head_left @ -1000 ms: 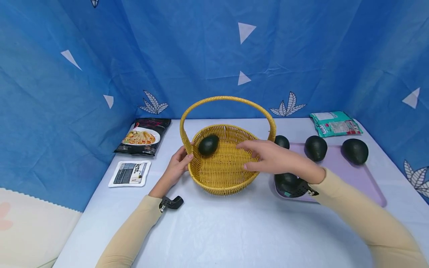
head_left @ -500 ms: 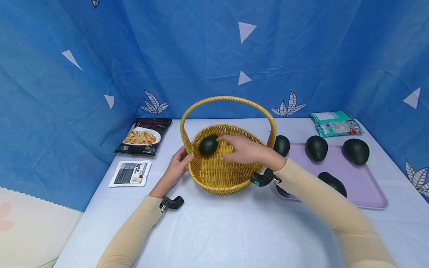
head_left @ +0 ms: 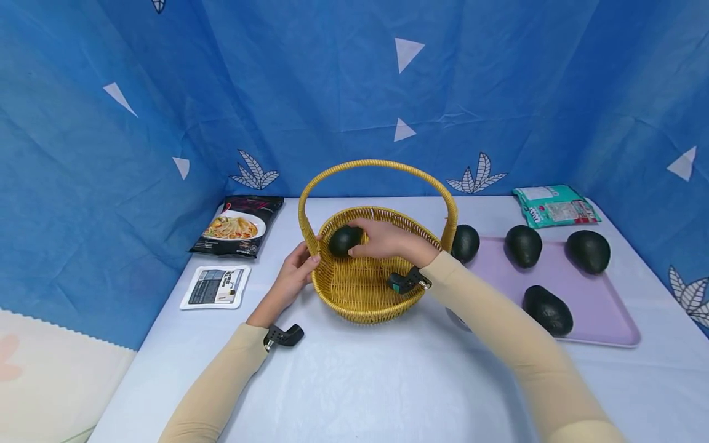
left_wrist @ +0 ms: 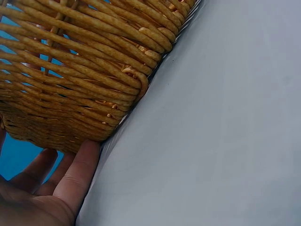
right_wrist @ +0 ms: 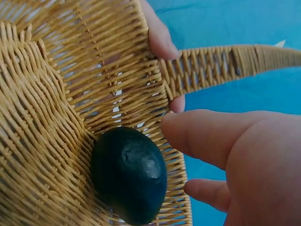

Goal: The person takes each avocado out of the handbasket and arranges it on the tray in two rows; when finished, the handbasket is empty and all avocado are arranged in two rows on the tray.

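Observation:
A yellow woven basket (head_left: 365, 317) with a tall arched handle stands mid-table. One dark green avocado (head_left: 340, 244) lies inside it against the left wall. My left hand (head_left: 295, 271) grips the basket's left rim at the foot of the handle, thumb over the edge. In the left wrist view, fingers (left_wrist: 81, 172) press low on the outer weave. Inside the basket, my right hand (head_left: 382, 239) spreads its fingers and thumb at the avocado's right side. The right wrist view has that hand (right_wrist: 263, 160) with a gap between its fingertips and the avocado (right_wrist: 129, 174).
At right, a lilac tray (head_left: 620, 311) holds several avocados, among them one (head_left: 547, 311) near its front, partly behind the right sleeve (head_left: 498, 326). A teal packet (head_left: 556, 205) lies behind it. On the left are a black noodle packet (head_left: 238, 226) and a white flat pack (head_left: 216, 287).
My right hand has moved left across the basket, from its right side to the avocado. The left hand and the basket have stayed put.

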Demonstrator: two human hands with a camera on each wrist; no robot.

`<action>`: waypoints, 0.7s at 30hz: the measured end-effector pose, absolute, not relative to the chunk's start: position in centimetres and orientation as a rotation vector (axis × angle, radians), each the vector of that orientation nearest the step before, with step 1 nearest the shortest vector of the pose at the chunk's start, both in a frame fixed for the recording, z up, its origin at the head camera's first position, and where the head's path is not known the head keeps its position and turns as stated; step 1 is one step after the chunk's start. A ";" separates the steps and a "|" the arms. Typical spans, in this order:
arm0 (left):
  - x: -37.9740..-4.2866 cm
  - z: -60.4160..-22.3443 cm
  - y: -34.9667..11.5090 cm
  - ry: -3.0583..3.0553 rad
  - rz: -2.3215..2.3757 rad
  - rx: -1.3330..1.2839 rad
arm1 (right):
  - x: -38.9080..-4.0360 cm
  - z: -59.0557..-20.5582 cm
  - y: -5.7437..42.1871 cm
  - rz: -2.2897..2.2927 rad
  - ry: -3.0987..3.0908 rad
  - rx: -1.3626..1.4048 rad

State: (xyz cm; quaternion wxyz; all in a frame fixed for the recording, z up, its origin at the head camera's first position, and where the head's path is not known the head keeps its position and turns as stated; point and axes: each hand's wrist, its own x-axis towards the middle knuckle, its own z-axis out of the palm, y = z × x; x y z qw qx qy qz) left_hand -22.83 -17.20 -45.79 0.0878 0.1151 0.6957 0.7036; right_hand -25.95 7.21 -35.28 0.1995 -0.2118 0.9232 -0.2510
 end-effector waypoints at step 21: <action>-22.9 -45.6 -17.2 2.091 2.052 0.342 | -27.4 -37.7 5.1 -0.818 2.552 -0.566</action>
